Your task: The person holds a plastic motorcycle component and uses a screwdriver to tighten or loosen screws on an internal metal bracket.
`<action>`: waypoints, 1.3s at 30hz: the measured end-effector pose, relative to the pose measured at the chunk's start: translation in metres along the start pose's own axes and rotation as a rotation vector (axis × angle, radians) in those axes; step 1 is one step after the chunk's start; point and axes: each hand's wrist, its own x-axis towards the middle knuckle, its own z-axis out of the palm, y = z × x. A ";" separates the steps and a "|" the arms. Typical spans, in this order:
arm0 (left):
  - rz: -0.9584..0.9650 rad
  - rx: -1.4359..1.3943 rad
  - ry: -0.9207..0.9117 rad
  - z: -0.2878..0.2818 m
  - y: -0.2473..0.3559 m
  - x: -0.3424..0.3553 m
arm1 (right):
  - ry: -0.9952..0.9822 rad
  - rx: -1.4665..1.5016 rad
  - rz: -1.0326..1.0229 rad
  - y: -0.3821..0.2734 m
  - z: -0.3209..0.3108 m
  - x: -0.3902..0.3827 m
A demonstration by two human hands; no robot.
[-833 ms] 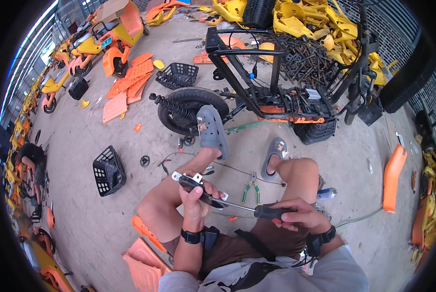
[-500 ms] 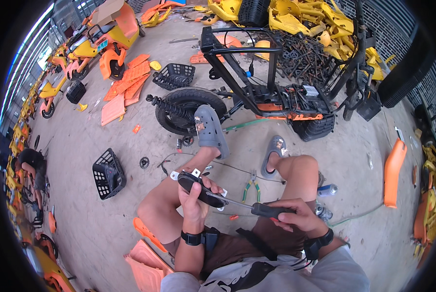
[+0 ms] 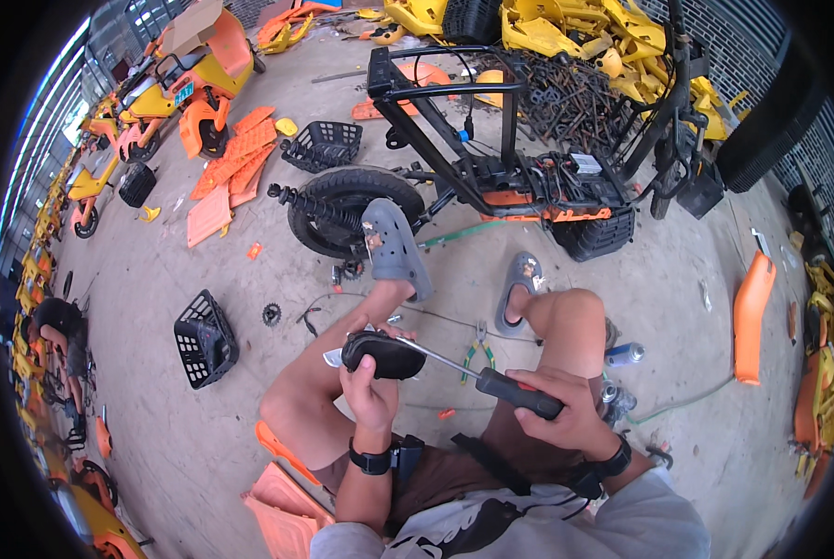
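Here's the left hand (image 3: 372,396), fingers curled round a rounded black part (image 3: 386,360), thumb pressed against its near face, and a pale metal tab (image 3: 333,358) pokes out at its left end. That part sits out in front of the body, over the gap between the bent legs, nearer the left knee. And the right hand (image 3: 563,410) is wrapped firmly round the dark handle of a screwdriver (image 3: 518,392), the shaft running up to the part's upper edge; whether the tip is seated in anything, I cannot tell. Now to the lettering: nothing legible on part or tool! On the floor beyond, green-handled pliers (image 3: 478,355) lie near a blue-and-white spray can (image 3: 626,355), its markings too small to read. A pale label (image 3: 587,164) shows on the stripped black vehicle frame (image 3: 510,126), a green plate (image 3: 183,92) on a parked scooter (image 3: 152,101), and dark printing crosses the grey shirt (image 3: 580,528), creased beyond reading.
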 end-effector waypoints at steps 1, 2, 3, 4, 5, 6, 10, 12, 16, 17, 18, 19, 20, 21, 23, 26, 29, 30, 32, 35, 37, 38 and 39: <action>0.024 0.023 -0.014 0.000 -0.001 0.000 | 0.001 0.000 0.005 0.000 0.001 0.000; 0.019 0.023 -0.013 0.000 -0.002 -0.001 | 0.009 -0.015 -0.004 0.000 0.001 0.001; 0.018 0.057 0.002 0.000 -0.003 -0.003 | 0.017 -0.030 -0.013 0.001 0.002 0.000; 0.019 0.092 0.017 0.000 -0.004 -0.003 | 0.018 -0.030 -0.010 0.002 0.002 0.000; 0.017 0.092 0.017 0.000 -0.004 -0.004 | 0.020 -0.031 -0.008 0.004 0.003 -0.001; 0.025 0.109 0.013 0.000 -0.004 -0.005 | 0.023 -0.032 -0.006 0.005 0.004 -0.001; 0.040 0.125 0.010 0.001 -0.004 -0.005 | 0.031 -0.025 -0.012 0.006 0.005 0.000; 0.037 0.123 0.010 0.001 -0.004 -0.006 | 0.013 -0.039 0.006 0.007 0.004 -0.001; 0.047 0.134 0.000 -0.002 -0.005 -0.006 | 0.008 -0.038 0.009 0.004 0.003 0.001; 0.047 0.133 0.000 -0.004 -0.006 -0.006 | -0.007 -0.042 0.017 0.003 0.002 0.001; 0.051 0.159 -0.009 -0.006 -0.007 -0.006 | -0.022 -0.046 0.025 0.002 0.001 0.002; 0.053 0.186 -0.017 -0.008 -0.008 -0.006 | -0.022 -0.045 0.028 0.000 -0.001 0.002; 0.050 0.186 -0.017 -0.009 -0.007 -0.007 | -0.024 -0.090 0.026 -0.004 -0.003 0.004; 0.055 0.251 -0.017 -0.009 -0.006 -0.006 | -0.026 -0.135 0.023 -0.006 -0.004 0.005; 0.056 0.310 -0.020 -0.008 -0.004 -0.004 | 0.047 -0.127 0.003 -0.003 -0.004 0.005; 0.060 0.312 -0.020 -0.007 -0.005 -0.006 | 0.068 -0.048 0.071 -0.003 -0.008 -0.002; 0.116 0.380 -0.031 -0.015 -0.015 -0.008 | 0.073 0.006 0.074 0.003 -0.005 -0.004; 0.095 0.419 -0.060 -0.024 -0.016 -0.007 | 0.049 -0.011 0.100 0.005 -0.004 -0.006; 0.151 0.452 -0.090 -0.020 -0.014 -0.008 | 0.114 0.095 0.018 0.015 0.002 -0.007; 0.130 0.433 -0.039 -0.014 -0.016 -0.009 | 0.218 0.359 0.233 0.009 0.007 -0.013; 0.138 0.459 -0.067 -0.017 -0.017 -0.011 | 0.280 0.461 0.300 0.008 0.007 -0.010; 0.144 0.498 -0.119 -0.019 -0.013 -0.010 | 0.312 0.513 0.333 0.006 0.007 -0.008; 0.140 0.450 -0.093 -0.012 -0.014 -0.013 | 0.253 0.320 0.183 0.011 0.003 -0.007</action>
